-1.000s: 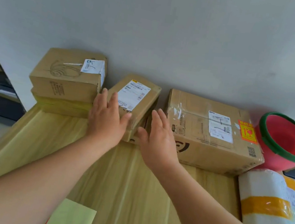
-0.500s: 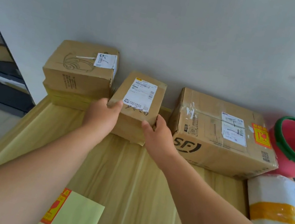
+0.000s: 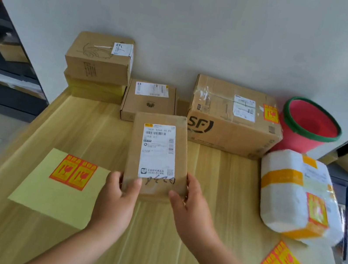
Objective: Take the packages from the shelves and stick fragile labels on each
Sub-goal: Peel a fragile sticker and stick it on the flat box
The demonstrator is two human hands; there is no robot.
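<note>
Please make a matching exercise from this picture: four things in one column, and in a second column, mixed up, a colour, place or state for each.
1 small box
2 big box
3 white parcel
4 bucket

a red with a green rim
b held by the left hand and the right hand
c printed with SF
d wrapped, with orange bands

Pairs: 1-b, 2-c, 3-d, 4-a

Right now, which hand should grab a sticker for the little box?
Probably the left hand. Both hands grip the small box, but the two fragile labels on the yellow sheet lie close beside the left; the right hand can steady the box.
</note>
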